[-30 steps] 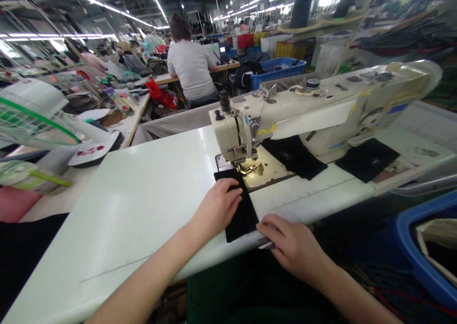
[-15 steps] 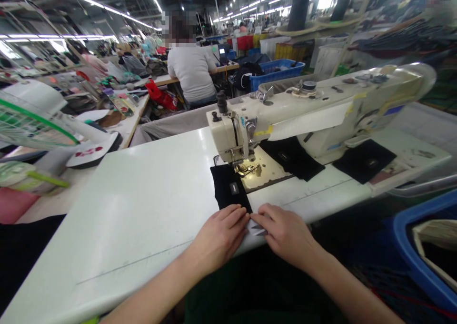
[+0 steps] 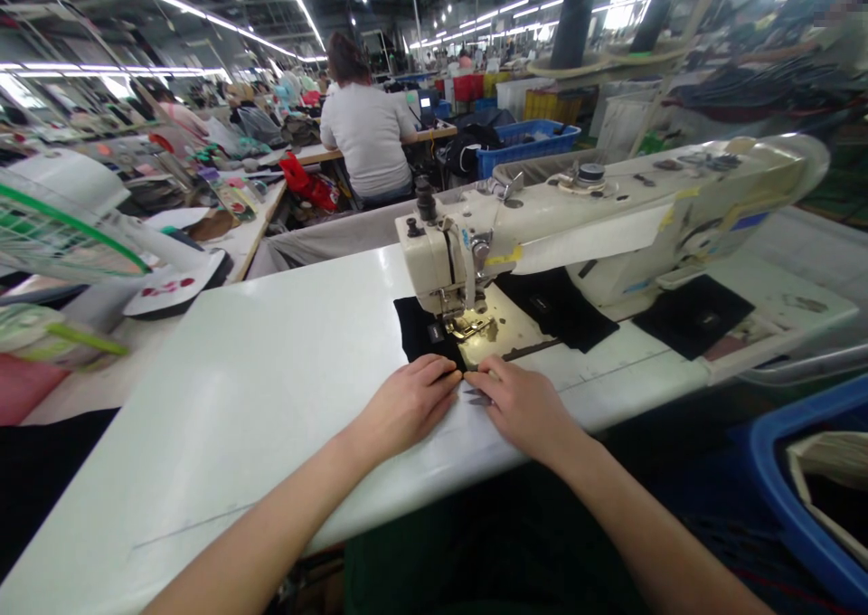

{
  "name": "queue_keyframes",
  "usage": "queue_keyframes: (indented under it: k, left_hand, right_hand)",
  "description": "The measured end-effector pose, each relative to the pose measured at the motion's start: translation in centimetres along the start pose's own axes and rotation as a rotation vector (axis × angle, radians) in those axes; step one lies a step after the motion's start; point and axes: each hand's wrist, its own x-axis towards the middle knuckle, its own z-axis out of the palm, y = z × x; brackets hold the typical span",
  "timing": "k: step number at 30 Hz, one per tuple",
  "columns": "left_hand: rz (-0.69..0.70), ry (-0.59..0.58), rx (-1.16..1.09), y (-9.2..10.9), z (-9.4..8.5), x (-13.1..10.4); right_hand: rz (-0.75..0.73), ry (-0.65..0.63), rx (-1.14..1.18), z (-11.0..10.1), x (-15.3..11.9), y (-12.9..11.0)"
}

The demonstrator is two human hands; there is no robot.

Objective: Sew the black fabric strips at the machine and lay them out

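Note:
A black fabric piece [image 3: 415, 330] with a small label lies partly beneath the head of the sewing machine [image 3: 434, 262], beside its presser foot [image 3: 467, 327]. My left hand [image 3: 413, 402] has its fingers pressed together on the near end of the fabric. My right hand [image 3: 522, 407] is closed at the fabric's near right corner, its fingertips meeting those of my left hand. Pointed metal blades [image 3: 478, 398], apparently of small snips, stick out from under my right hand.
Two more black pieces [image 3: 566, 312] [image 3: 695, 315] lie right of the needle area. A fan [image 3: 68, 217] stands at the left, a blue basket [image 3: 766, 443] at the lower right. Ahead, a person in a grey shirt [image 3: 370, 136] sits facing away.
Both hands have moved forward, toward the machine. The black fabric has slid with them, and its label is now close beside the presser foot.

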Motion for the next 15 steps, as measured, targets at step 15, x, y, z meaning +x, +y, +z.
queue_keyframes:
  k: [15]
  left_hand:
    - [-0.021,0.027,0.008,-4.5,-0.2,2.0]
  right_hand:
    - [0.303,0.446,0.015,-1.8,-2.0,4.6]
